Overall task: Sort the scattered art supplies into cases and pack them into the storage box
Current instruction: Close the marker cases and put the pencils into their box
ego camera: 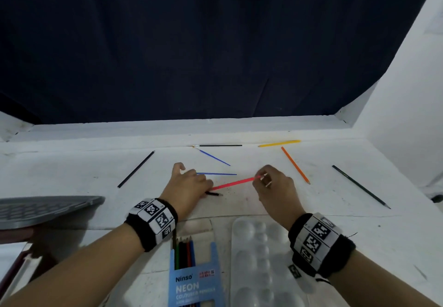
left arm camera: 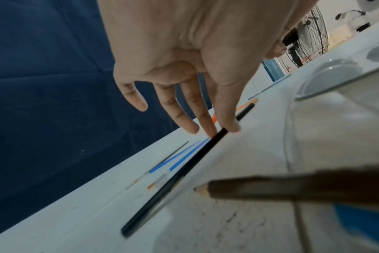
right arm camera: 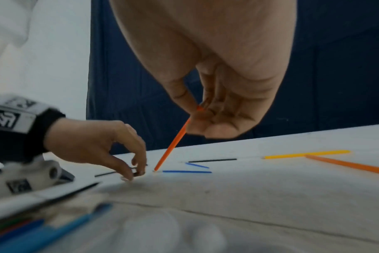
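— What's in your right hand [ego camera: 272, 182]?

— My fingertips pinch one end of the pink pencil [ego camera: 233, 183]; its far tip slants down to the table [ego camera: 335, 210], toward my left hand [ego camera: 189, 187].

— And the left?

— Thumb and fingertips close on a black pencil [left arm camera: 208, 145] lying flat beneath them.

— The case?

— The pencil case [ego camera: 195, 280] lies near my wrists, between them, coloured pencils showing inside.

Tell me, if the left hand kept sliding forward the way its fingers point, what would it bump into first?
Probably the nearer blue paintbrush, lying just beyond the left hand, whose fingers pinch a black pencil. Depth is hard to judge, so that is a guess.
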